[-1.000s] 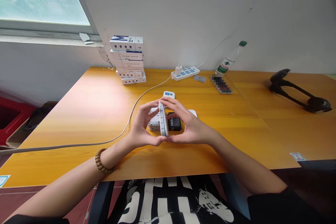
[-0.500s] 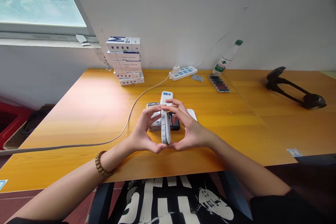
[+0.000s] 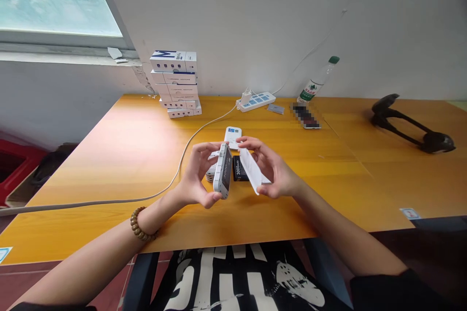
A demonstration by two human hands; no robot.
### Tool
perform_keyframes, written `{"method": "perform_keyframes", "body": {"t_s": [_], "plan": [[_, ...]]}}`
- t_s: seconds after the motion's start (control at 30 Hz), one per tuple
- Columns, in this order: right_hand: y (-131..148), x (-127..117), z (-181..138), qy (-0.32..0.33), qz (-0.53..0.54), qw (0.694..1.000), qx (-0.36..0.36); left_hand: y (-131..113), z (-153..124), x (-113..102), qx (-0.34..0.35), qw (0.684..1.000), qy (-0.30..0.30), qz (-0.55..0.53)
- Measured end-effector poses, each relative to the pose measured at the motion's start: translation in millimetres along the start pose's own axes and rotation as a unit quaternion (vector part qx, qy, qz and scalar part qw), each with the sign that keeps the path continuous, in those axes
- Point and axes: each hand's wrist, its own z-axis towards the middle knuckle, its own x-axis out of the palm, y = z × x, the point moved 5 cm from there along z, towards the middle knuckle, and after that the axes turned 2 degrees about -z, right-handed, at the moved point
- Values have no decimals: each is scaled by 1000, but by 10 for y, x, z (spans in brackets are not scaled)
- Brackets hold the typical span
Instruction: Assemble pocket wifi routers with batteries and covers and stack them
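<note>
Between the fingertips and thumb of my left hand (image 3: 197, 175) stands a white device body (image 3: 220, 171) on its edge, a dark battery showing in its side that faces right. My right hand (image 3: 274, 170) grips a thin white back cover (image 3: 251, 170) by its ends, tilted and apart from the device. Behind and below them on the table lies a black battery (image 3: 239, 169) marked 3000mAh. A stack of white device parts (image 3: 211, 171) is partly hidden behind my left hand. Farther back lies a white cover (image 3: 233, 137) with blue printed labels.
White boxes (image 3: 182, 91) are stacked against the wall. A power strip (image 3: 257, 101) with a plugged-in charger, a card (image 3: 276, 109), a phone (image 3: 307, 117) and a water bottle (image 3: 316, 81) are at the back. A pale cable (image 3: 171, 182) crosses the left side. A black stand (image 3: 408, 124) lies right.
The white cover has come away from the device. My right hand has moved it right, while my left hand has tilted the device left, exposing the battery inside.
</note>
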Motion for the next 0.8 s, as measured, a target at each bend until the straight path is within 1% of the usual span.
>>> {"method": "perform_keyframes", "body": {"t_s": [0.07,0.17,0.27,0.33,0.43,0.57,0.8], "plan": [[-14,-179,-20,-25,0,1000,18,-10,28,-45,7,1000,-13,2],[-39,-499,-115,-51,-77,993,75,-16,45,-73,5,1000,-15,13],[-154,-782,-289,-59,-166,971,162,-7,38,-79,4,1000,-15,25],[-273,-884,-416,-47,-206,954,213,8,30,-82,3,999,-16,31],[-444,-916,-560,-17,-234,939,252,41,17,-91,-7,999,-18,35],[-590,-894,-645,10,-231,934,271,57,3,-91,-20,999,-17,34],[-628,-907,-668,46,-278,918,280,-65,11,23,-47,999,0,28]]}}
